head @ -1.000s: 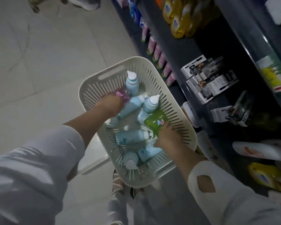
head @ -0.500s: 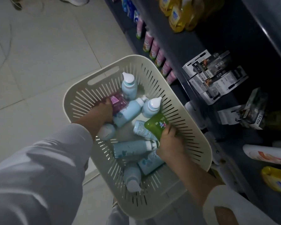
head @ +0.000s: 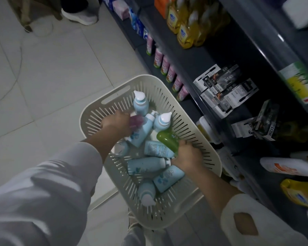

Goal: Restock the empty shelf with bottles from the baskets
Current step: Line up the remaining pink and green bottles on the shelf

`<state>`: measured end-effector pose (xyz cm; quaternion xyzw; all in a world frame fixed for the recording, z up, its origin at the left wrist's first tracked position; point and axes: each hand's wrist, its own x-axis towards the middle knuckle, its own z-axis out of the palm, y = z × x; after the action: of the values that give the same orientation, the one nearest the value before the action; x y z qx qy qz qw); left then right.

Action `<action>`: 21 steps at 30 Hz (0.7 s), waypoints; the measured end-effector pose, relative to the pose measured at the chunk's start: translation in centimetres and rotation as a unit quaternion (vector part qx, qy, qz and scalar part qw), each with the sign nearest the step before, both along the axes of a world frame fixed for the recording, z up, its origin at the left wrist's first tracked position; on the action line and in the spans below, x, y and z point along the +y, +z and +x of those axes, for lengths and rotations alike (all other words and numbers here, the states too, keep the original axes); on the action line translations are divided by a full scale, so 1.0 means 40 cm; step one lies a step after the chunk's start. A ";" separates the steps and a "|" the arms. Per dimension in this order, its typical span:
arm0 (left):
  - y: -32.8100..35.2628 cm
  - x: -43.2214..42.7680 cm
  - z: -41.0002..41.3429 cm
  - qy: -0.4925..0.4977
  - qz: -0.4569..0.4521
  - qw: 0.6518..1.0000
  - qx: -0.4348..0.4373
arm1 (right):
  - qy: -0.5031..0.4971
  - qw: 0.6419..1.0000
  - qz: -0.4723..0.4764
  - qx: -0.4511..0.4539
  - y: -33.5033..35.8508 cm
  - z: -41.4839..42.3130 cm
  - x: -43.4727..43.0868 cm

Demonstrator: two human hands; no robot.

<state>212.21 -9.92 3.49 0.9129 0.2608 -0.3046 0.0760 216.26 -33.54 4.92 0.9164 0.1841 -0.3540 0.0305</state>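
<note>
Both my hands are down in the slotted cream basket (head: 114,94), which sits on the floor just beside the dark shelving (head: 219,55). My right hand (head: 186,155) has its fingers (head: 182,143) curled around the lower end of a green bottle (head: 164,139); its long axis runs up and away from my palm toward the far left, the rounded end clear of the pile. My left hand (head: 116,120) is closed over a blurred purple bottle (head: 137,121), though I cannot tell how firm that grip is.

Around them lie several pale blue bottles (head: 146,165), mostly on their sides and touching one another; 2 with white caps (head: 164,118) stand nearly upright at the far end. One blue bottle leans right against the purple one and another lies under the green, so lifting straight up looks safer than dragging sideways.

The shelving lies to my right, so my right hand is the nearer. Black-and-white cartons (head: 220,87) and yellow bottles (head: 185,34) already occupy parts of it; the bare stretch between them looks the likely target.
</note>
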 end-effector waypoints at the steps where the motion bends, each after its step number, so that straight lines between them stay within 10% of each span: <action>1: 0.026 -0.004 0.005 -0.012 0.005 1.000 -0.012 | -0.002 1.000 0.009 -0.004 0.014 0.000 -0.003; 21: 0.636 -0.156 0.055 -0.272 -0.008 0.961 -0.054 | -0.064 0.990 0.077 -0.096 0.529 -0.021 -0.097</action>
<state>214.41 -16.16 28.91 0.9638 -0.0042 -0.2662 0.0115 215.41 -37.43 26.06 0.9556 0.1484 -0.2506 -0.0454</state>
